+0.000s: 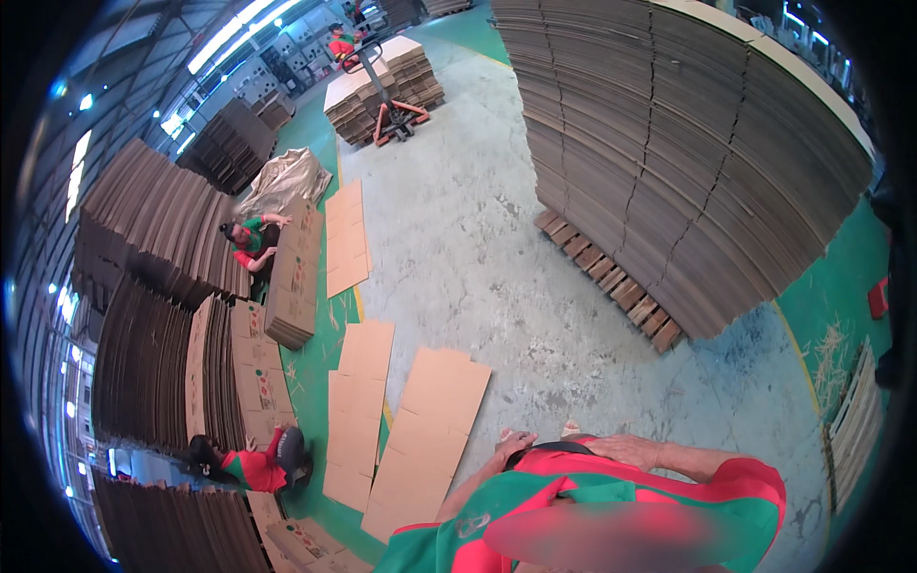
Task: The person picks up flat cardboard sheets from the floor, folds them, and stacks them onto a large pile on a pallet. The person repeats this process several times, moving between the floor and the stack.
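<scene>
My left hand [516, 443] rests at the front of my waist, against dark clothing, with its fingers lying on the body and no object visible in it. On the other side of the waist, my right hand [619, 449] lies flat with fingers stretched out, also holding nothing. I wear a red and green shirt [573, 497]. Left of my left hand, a flat brown cardboard sheet [427, 435] lies on the floor. Another cardboard sheet [358, 411] lies just beyond it, and a third cardboard sheet [347, 239] is farther off.
A tall strapped stack of cardboard [659, 143] stands on a wooden pallet [611, 280] at right. One co-worker [260, 463] crouches by cardboard stacks at left; another co-worker [253, 244] handles a cardboard bundle [294, 277]. Farther back, a pallet jack [390, 110] stands beside stacked cardboard.
</scene>
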Demonstrator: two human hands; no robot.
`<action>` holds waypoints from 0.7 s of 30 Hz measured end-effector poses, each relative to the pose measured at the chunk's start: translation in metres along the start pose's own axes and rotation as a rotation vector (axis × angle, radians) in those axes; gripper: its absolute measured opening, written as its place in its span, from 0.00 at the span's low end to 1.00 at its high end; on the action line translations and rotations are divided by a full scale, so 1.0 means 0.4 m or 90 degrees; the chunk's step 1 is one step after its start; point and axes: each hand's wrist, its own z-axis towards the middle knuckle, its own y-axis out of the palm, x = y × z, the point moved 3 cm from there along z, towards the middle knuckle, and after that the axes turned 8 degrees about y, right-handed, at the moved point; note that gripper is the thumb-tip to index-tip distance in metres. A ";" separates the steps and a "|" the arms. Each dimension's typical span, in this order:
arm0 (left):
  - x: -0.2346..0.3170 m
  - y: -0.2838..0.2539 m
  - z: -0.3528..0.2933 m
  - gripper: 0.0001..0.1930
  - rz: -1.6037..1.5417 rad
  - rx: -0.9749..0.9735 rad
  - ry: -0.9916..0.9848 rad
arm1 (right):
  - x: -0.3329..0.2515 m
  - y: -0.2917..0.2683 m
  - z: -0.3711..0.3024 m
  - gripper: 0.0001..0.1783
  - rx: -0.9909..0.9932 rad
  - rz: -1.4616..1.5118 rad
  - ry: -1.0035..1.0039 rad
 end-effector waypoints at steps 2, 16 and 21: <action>-0.019 -0.003 0.012 0.25 0.023 -0.025 -0.036 | -0.009 -0.009 0.002 0.41 0.006 0.007 0.008; -0.103 0.005 0.085 0.24 0.147 -0.012 -0.047 | -0.043 -0.039 -0.008 0.44 0.004 0.018 0.070; -0.113 -0.002 0.095 0.37 0.145 -0.107 -0.115 | -0.033 -0.036 -0.008 0.43 0.022 0.020 0.053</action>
